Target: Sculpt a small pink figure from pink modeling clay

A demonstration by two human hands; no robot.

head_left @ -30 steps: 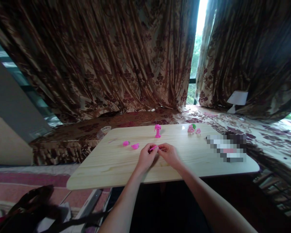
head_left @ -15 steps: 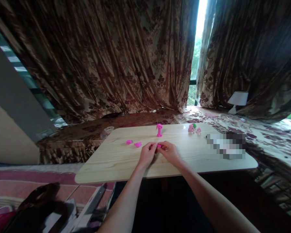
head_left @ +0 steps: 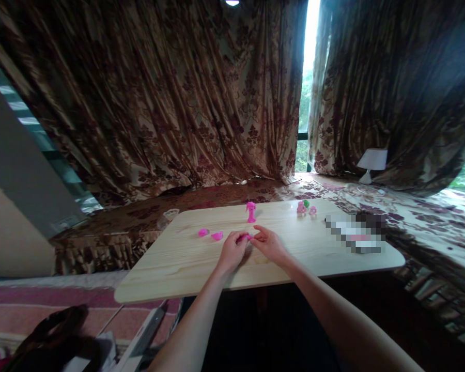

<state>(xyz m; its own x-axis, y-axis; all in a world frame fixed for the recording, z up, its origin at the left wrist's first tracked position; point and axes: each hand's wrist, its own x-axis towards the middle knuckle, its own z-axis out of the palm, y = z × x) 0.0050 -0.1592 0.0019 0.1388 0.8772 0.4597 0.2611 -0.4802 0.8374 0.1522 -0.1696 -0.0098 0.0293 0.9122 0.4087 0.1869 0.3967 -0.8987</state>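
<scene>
Over the middle of the wooden table (head_left: pixel 186 263), my two hands meet at a small bright pink piece (head_left: pixel 247 237). The fingers of my left hand (head_left: pixel 233 250) are closed around one side of it. My right hand (head_left: pixel 269 245) pinches the other side between thumb and fingers, with one finger raised off it. Much of the piece is hidden by the fingers, and its kind is not clear. Just beyond my hands stands an upright pink figure (head_left: pixel 251 212). Left of my hands lie a rounded pink piece (head_left: pixel 203 233) and a curved pink piece (head_left: pixel 217 236).
Light pink ornaments (head_left: pixel 301 207) and a green piece (head_left: pixel 306 203) stand at the back right. A blurred-out flat item (head_left: pixel 354 235) lies at the table's right. A clear container (head_left: pixel 170 216) sits past the left corner. Behind are a lamp (head_left: pixel 372 160) and curtains (head_left: pixel 178 103).
The view has shifted slightly. A finger of my right hand has lifted away from the pink piece, which now shows more between my hands. The other pink pieces stay in place on the table.
</scene>
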